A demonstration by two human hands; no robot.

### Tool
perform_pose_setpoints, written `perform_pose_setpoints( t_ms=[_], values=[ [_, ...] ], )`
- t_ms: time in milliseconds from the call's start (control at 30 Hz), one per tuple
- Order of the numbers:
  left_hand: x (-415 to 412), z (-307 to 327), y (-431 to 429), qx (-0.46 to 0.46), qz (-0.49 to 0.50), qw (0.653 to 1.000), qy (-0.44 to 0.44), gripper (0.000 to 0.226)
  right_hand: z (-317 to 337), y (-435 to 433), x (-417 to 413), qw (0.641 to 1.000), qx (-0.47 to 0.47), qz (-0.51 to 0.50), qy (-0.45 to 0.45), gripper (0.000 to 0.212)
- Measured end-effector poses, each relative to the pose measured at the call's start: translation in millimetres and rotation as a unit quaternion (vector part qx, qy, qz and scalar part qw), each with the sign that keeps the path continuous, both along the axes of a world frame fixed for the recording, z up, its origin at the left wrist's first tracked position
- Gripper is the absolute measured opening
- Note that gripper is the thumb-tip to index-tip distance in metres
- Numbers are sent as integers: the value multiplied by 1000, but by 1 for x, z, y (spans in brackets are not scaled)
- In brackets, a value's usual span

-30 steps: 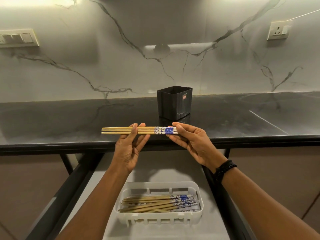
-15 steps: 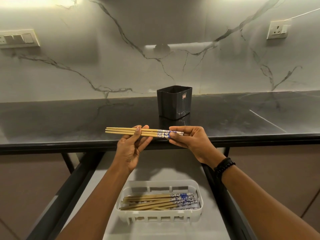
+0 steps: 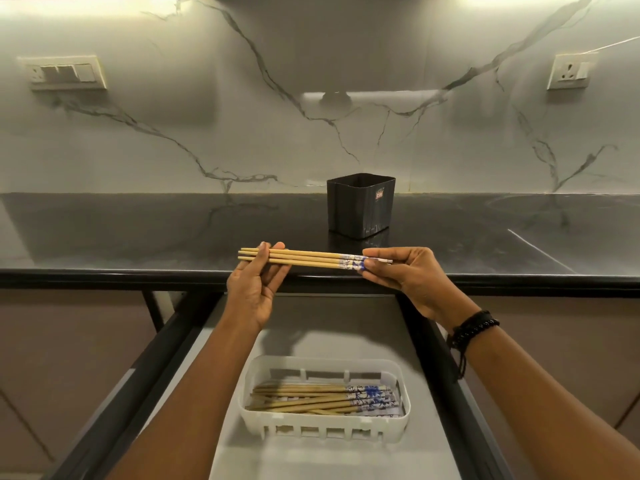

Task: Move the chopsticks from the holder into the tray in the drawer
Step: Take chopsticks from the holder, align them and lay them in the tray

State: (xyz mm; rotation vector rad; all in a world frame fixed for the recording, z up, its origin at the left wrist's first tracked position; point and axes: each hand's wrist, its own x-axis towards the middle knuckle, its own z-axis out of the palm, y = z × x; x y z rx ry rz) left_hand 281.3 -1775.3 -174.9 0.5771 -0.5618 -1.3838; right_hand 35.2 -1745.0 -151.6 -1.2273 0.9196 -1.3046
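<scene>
A bundle of wooden chopsticks [image 3: 311, 258] with blue-patterned ends lies level above the counter's front edge. My left hand [image 3: 258, 284] pinches the plain tips between thumb and fingers. My right hand [image 3: 405, 273] grips the patterned ends. The black holder [image 3: 360, 206] stands on the counter behind them; nothing sticks out of its top. Below, in the open drawer [image 3: 311, 327], a white tray [image 3: 325, 431] holds several more chopsticks [image 3: 322, 401], patterned ends to the right.
The dark counter [image 3: 138, 233] runs left to right under a marble wall. A switch panel [image 3: 65, 73] and a socket [image 3: 571, 71] are set in the wall. Black drawer rails [image 3: 166, 344] flank the drawer on both sides.
The bundle has shifted slightly right and tilted a little, with my right hand closing more round the patterned ends. Both hands still hold it above the counter edge.
</scene>
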Motion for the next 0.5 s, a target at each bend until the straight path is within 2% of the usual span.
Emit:
perform_pose_setpoints(
  t_ms=[133, 233, 300, 367, 500],
  values=[
    [7, -5, -2, 34, 47, 998, -19, 22, -8, 8, -11, 1000, 18, -9, 23, 23],
    [11, -13, -7, 107, 119, 985, -71, 15, -16, 13, -20, 999, 35, -14, 26, 23],
    [16, -16, -13, 148, 180, 962, -145, 4, -20, 14, -26, 997, 59, 2, 40, 27],
    [21, -20, -17, 155, 225, 926, -260, 6, -25, 14, -29, 990, 96, 44, 97, 33],
    [15, -22, -8, 98, 189, 872, -440, 8, -40, 12, -21, 956, 146, 112, 230, 27]
  ],
)
